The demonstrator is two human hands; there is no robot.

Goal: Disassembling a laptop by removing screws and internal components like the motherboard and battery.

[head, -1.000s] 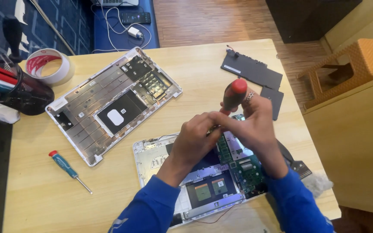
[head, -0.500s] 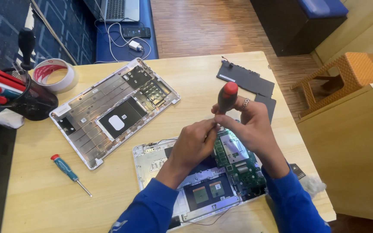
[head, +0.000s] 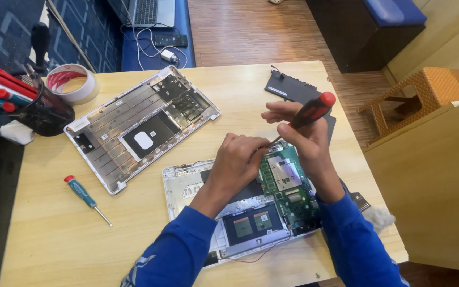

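Opened laptop base [head: 229,212], near bench [head: 43,234] edge: green circuit board [head: 288,186] exposed. Left hand [head: 237,162] curled, fingertips pressed on board's upper-left corner. Right hand [head: 298,135] above board, gripping red-handled screwdriver [head: 306,114]. Beyond: detached bottom cover [head: 142,125], black battery [head: 293,90].

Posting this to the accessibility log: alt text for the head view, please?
A person in blue sleeves works on an opened laptop base on a wooden table; the right hand holds a red-and-black screwdriver angled onto the green circuit board, the left hand resting beside its tip. A detached laptop cover, a small teal screwdriver and a tape roll lie to the left.
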